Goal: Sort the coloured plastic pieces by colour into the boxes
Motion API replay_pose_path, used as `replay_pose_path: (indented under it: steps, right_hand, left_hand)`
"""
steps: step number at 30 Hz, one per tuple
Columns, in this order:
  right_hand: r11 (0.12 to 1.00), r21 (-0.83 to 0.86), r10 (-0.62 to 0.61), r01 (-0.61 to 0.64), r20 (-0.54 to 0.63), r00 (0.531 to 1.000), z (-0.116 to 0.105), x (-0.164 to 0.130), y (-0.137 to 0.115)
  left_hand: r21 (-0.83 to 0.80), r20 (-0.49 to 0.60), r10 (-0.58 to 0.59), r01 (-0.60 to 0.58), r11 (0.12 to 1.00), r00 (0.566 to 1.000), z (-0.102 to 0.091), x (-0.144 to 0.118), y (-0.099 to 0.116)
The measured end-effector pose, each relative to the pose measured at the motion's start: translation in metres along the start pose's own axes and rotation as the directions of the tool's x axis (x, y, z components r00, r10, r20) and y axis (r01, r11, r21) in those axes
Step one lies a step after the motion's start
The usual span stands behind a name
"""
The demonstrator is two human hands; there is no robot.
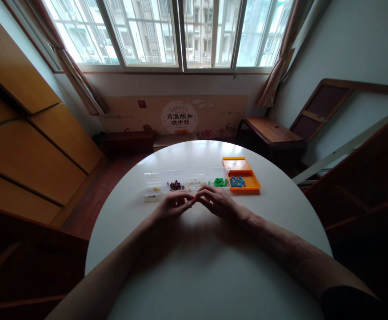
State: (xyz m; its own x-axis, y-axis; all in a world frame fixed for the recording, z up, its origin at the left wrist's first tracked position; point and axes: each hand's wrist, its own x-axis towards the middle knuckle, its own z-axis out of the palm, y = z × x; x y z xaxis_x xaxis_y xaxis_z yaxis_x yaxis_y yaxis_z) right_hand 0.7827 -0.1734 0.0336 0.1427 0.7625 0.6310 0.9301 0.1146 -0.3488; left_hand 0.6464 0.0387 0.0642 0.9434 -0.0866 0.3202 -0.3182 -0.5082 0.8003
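Note:
My left hand (173, 205) and my right hand (216, 201) rest on the round white table (197, 266), fingertips meeting near the middle. Something small and pale seems pinched between them, too small to name. Just beyond the fingers stands a row of clear plastic boxes (180, 177). They hold small pieces: yellow (156, 189), dark red (175, 185), pale yellow (195, 182) and green (220, 182). To the right lies an orange tray (243, 171) with blue pieces (237, 181) in its near part.
A dark wooden side table (270, 131) and a leaning folded table stand at the back right. Yellow wooden panels (30, 151) line the left wall. A printed board (180, 116) leans under the window.

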Motion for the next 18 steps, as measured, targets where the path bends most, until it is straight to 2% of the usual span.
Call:
replay_pose_path:
  steps: [4, 9, 18]
  right_hand:
    - [0.999, 0.032, -0.008, 0.009, -0.016, 1.0, 0.0001, 0.0001, 0.0]
    - [0.999, 0.044, -0.017, 0.019, -0.049, 0.999, -0.0006, 0.0009, -0.0018]
    - [0.998, 0.061, -0.007, 0.008, -0.017, 1.0, -0.0005, 0.0, -0.0023]
  left_hand:
    - [-0.019, 0.005, -0.013, 0.013, 1.0, 1.0, -0.0017, 0.0, 0.0023]
    - [-0.009, -0.046, -0.001, 0.001, 1.0, 0.999, -0.002, -0.0009, 0.0065]
    - [0.038, -0.089, 0.012, -0.009, 0.999, 0.996, -0.0033, -0.0013, 0.0074]
